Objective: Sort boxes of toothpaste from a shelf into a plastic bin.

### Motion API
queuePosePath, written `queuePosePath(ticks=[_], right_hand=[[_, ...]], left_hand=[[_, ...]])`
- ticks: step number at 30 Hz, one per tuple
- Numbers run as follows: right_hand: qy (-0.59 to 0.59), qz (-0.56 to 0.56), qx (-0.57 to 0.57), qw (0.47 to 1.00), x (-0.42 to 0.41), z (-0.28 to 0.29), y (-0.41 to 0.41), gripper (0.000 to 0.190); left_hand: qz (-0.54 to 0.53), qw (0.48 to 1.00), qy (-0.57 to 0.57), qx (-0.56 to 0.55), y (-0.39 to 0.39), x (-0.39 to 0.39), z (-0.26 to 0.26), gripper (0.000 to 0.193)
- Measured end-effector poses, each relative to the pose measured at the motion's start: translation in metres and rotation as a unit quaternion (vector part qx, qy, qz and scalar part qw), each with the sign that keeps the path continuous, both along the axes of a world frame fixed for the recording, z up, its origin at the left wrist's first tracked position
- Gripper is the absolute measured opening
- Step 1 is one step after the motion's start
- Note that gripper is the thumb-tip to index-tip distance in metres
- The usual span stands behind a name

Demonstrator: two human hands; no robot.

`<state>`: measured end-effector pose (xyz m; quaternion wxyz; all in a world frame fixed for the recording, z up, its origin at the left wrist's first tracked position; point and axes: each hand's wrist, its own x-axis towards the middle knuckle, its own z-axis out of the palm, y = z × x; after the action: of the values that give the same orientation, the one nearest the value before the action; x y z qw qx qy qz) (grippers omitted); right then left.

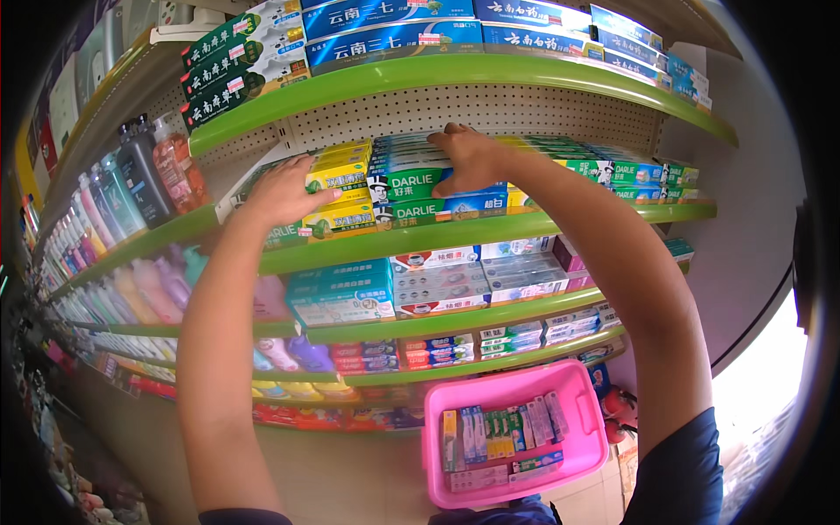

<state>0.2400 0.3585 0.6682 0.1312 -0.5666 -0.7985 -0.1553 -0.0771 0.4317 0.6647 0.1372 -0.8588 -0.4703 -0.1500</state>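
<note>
On a green-edged shelf [433, 233] stand stacked rows of toothpaste boxes. My left hand [279, 193] lies at the left end of the row, fingers apart over the box tops. Its thumb touches the front of a yellow toothpaste box [351, 178]. Beside the yellow stack is a green and blue Darlie toothpaste box [410, 184], with another lying under it. My right hand [476, 157] spans the top of this stack, its thumb at the front face and its fingers reaching towards the back. The palm hides part of the boxes beneath it.
Below, a pink plastic tub [518, 492] on the floor holds several toothpaste boxes. Overhead, another shelf edge [420, 79] carries more boxes. Pump bottles [177, 164] line the shelves at left. Red fire extinguishers [617, 410] stand by the tub, near the side wall [741, 230].
</note>
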Motion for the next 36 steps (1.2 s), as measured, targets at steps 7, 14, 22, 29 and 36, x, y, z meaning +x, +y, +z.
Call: queuePosePath(ticks=[7, 14, 22, 29, 36], right_hand=[[0.109, 0.096, -0.054, 0.988, 0.01, 0.004, 0.013, 0.088], [0.176, 0.142, 0.011, 0.974, 0.018, 0.004, 0.005, 0.089], [0.129, 0.228, 0.231, 0.937, -0.003, -0.015, -0.031, 0.082], [0.104, 0.332, 0.295, 0.89, -0.057, -0.116, -0.147, 0.07], [0.322, 0.117, 0.04, 0.939, -0.049, -0.358, -0.274, 0.084]], left_hand=[[0.0, 0.999, -0.002, -0.032, -0.003, 0.0, 0.003, 0.092], [-0.006, 1.0, -0.01, -0.023, 0.002, -0.001, 0.002, 0.091], [-0.025, 0.999, 0.005, -0.025, 0.011, 0.0, 0.002, 0.093], [-0.001, 0.992, 0.044, -0.116, -0.008, -0.001, 0.028, 0.09], [-0.072, 0.994, 0.009, -0.077, 0.004, -0.014, 0.017, 0.087]])
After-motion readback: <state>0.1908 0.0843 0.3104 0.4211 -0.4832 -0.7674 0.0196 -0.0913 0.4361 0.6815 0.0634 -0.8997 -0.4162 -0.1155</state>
